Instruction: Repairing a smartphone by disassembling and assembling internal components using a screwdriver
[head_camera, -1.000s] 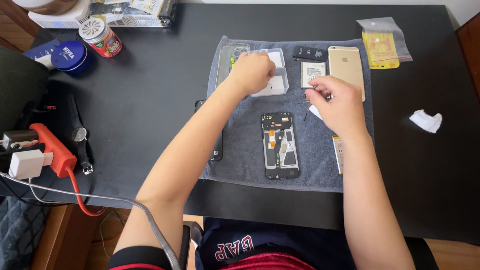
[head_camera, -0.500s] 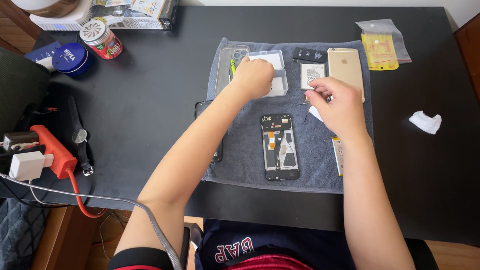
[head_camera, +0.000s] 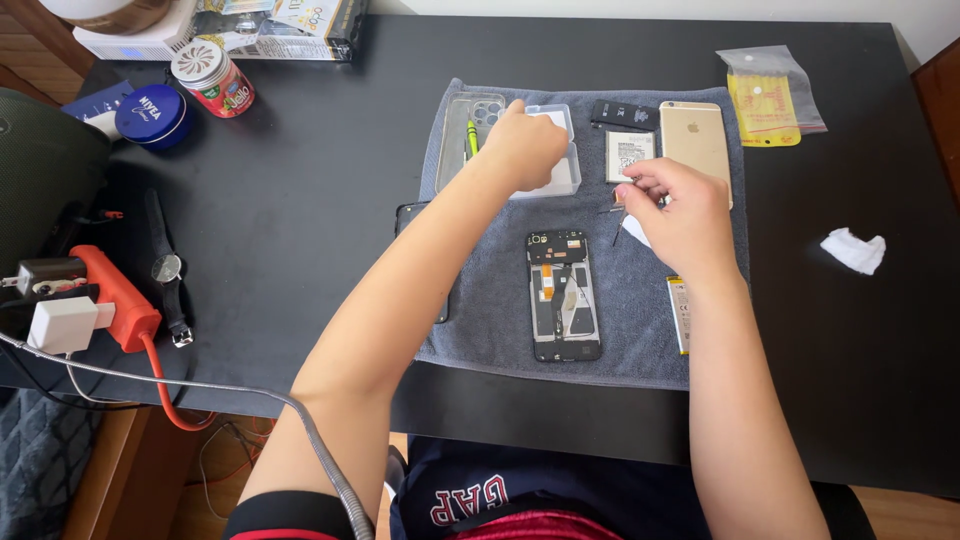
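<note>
My left hand (head_camera: 528, 148) rests curled on a small clear plastic box (head_camera: 563, 172) at the top of a grey towel (head_camera: 640, 345). My right hand (head_camera: 678, 208) pinches a thin metal tool (head_camera: 612, 210), like tweezers, just above and right of an opened black phone (head_camera: 565, 295) with its insides showing. A small battery (head_camera: 630, 155) and a gold phone (head_camera: 695, 140), face down, lie beyond my right hand. A clear phone case (head_camera: 458, 160) with a green stick in it sits left of the box.
A black part (head_camera: 625, 113) lies at the towel's top and another battery (head_camera: 678, 315) by my right wrist. On the black desk are a bagged yellow packet (head_camera: 765, 100), a crumpled tissue (head_camera: 853, 248), a watch (head_camera: 165, 268), a blue tin (head_camera: 153, 113), a jar (head_camera: 212, 78) and an orange power strip (head_camera: 110, 295).
My left hand has shifted slightly up and left over the clear box. My right hand has stayed where it was with the tool.
</note>
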